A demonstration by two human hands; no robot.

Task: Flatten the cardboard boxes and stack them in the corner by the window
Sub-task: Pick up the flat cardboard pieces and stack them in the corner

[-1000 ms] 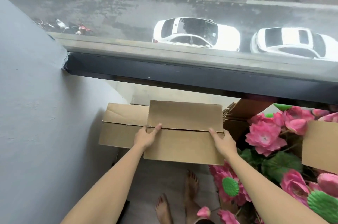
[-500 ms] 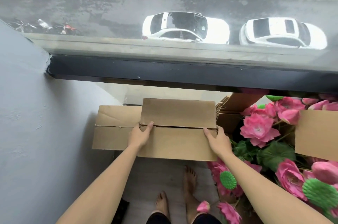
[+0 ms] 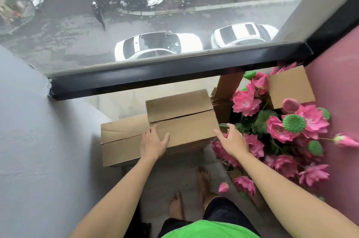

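Window [image 3: 136,24] fills the far side, black sill [image 3: 174,74] below it; grey wall [image 3: 29,140] to my left, pink wall [image 3: 340,101] to my right. Floor [image 3: 174,175] runs between them, my bare feet on it.

Two cardboard boxes sit against the far edge of the floor under the sill, toward the left corner. Lower box [image 3: 120,138] lies next to the grey wall, flaps closed with a seam across the top. Upper box [image 3: 180,117] lies partly over its right end, seam slightly gaping. More cardboard [image 3: 223,99] stands on edge just right of it, and another box [image 3: 289,88] sits among the flowers by the pink wall.

Pink flowers [image 3: 281,130] with green pods crowd the floor's right side.

My left hand [image 3: 153,143] rests flat on the upper box's near left corner, fingers spread. My right hand [image 3: 232,138] is spread at its near right corner, fingertips touching the edge; no grip closed on it.
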